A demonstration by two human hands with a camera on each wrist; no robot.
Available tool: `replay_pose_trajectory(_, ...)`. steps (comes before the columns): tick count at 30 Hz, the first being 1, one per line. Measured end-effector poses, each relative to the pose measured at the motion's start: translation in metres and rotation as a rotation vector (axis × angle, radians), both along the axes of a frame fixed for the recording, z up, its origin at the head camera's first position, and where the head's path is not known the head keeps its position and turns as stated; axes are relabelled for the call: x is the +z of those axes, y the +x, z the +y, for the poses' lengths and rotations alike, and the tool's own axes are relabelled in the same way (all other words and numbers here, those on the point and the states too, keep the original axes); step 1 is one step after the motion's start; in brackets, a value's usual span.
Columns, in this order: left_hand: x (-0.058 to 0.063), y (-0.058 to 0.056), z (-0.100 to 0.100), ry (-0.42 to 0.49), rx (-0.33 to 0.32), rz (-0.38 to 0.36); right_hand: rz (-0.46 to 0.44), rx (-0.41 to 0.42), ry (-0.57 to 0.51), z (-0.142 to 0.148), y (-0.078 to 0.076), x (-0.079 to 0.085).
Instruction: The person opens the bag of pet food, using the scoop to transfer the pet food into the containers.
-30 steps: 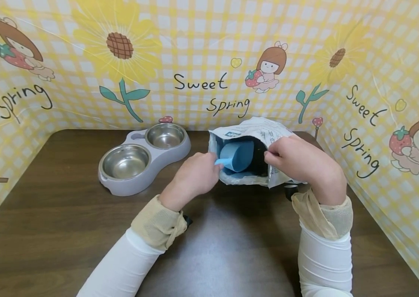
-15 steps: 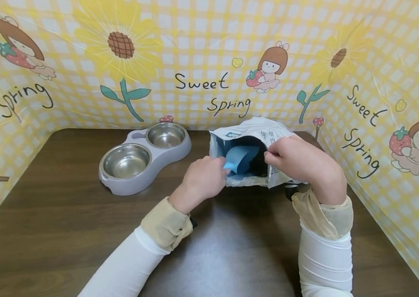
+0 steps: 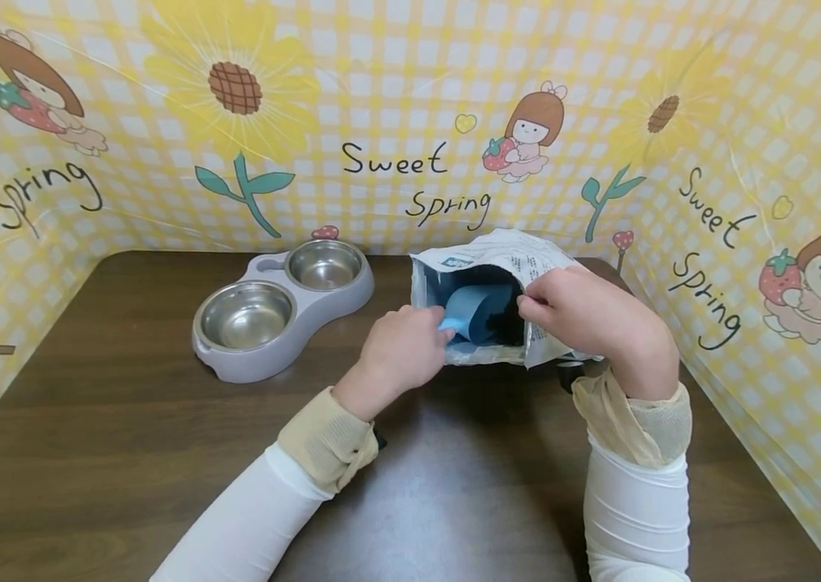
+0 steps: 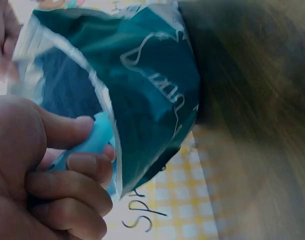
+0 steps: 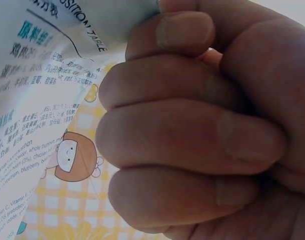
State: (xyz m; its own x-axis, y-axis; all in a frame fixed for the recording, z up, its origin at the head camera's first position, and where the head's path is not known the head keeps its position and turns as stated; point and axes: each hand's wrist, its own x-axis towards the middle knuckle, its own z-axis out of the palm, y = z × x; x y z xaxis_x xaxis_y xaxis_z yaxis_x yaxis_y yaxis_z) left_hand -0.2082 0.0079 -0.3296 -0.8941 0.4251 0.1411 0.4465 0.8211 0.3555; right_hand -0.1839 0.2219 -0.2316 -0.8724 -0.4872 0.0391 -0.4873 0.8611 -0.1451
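Observation:
A pet food bag [image 3: 519,249] lies on its side on the table, mouth gaping toward me. Its teal side with a white line drawing faces the left wrist view. My left hand [image 3: 402,349] grips the handle of a light blue scoop [image 3: 469,311], whose cup sits inside the bag mouth. In the left wrist view, thumb and fingers close around the scoop handle [image 4: 100,132]. My right hand [image 3: 595,319] pinches the right edge of the bag's opening, fingers curled in the right wrist view. Dark shadow hides the bag's deeper contents.
Left of the bag stands a pale grey double feeder [image 3: 287,346] with two steel bowls, the larger bowl [image 3: 246,311] nearer me. Both bowls look bare inside. Yellow checked cloth [image 3: 381,105] walls the brown wooden table [image 3: 127,453] at the back and sides.
My left hand has moved right, pushing the scoop farther into the bag; over the last half second it has barely shifted. My right hand stays at the bag's edge.

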Motion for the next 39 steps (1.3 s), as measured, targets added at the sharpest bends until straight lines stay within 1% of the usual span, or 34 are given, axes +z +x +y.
replay_pose_trajectory(1,0.000,0.002,0.001,-0.015,0.002,0.026,0.000,-0.003,-0.002,0.000,0.000,0.000)
replay_pose_trajectory(3,0.002,0.004,0.002,-0.025,0.014,0.051,0.005,-0.003,-0.007,0.001,0.001,0.000)
replay_pose_trajectory(9,0.014,0.005,-0.010,0.011,0.062,0.046,0.003,-0.013,-0.016,0.003,0.000,-0.001)
replay_pose_trajectory(12,0.018,0.005,-0.016,0.016,0.067,0.056,0.011,-0.021,-0.012,0.003,0.000,-0.002)
replay_pose_trajectory(14,0.020,0.006,-0.017,0.006,0.064,0.063,0.031,-0.009,-0.013,0.003,0.000,-0.002)
replay_pose_trajectory(17,0.022,0.007,-0.017,-0.018,0.060,0.077,0.061,0.030,-0.016,0.001,0.001,-0.003)
replay_pose_trajectory(20,0.020,0.007,-0.014,-0.042,0.074,0.104,0.060,0.068,-0.005,-0.001,0.001,-0.004)
replay_pose_trajectory(22,0.016,0.007,-0.011,-0.064,0.086,0.132,0.046,0.080,0.003,-0.002,0.001,-0.004)
replay_pose_trajectory(25,0.009,0.008,-0.005,-0.109,0.090,0.201,0.037,0.089,0.011,-0.003,0.000,-0.004)
replay_pose_trajectory(28,0.003,0.011,0.002,-0.146,0.073,0.262,0.035,0.093,0.007,-0.004,0.000,-0.004)
replay_pose_trajectory(30,0.000,0.013,0.005,-0.159,0.055,0.276,0.035,0.096,0.002,-0.003,-0.001,-0.004)
replay_pose_trajectory(32,-0.001,0.013,0.006,-0.172,0.032,0.270,0.032,0.100,-0.003,-0.003,-0.001,-0.004)
replay_pose_trajectory(34,-0.001,0.012,0.005,-0.176,0.004,0.242,0.020,0.099,-0.009,-0.003,-0.001,-0.003)
replay_pose_trajectory(36,-0.001,0.009,0.003,-0.154,-0.016,0.184,0.008,0.096,-0.010,-0.003,-0.002,-0.003)
replay_pose_trajectory(39,0.001,0.004,0.000,-0.082,-0.036,0.060,-0.016,0.087,-0.007,-0.003,-0.001,-0.002)
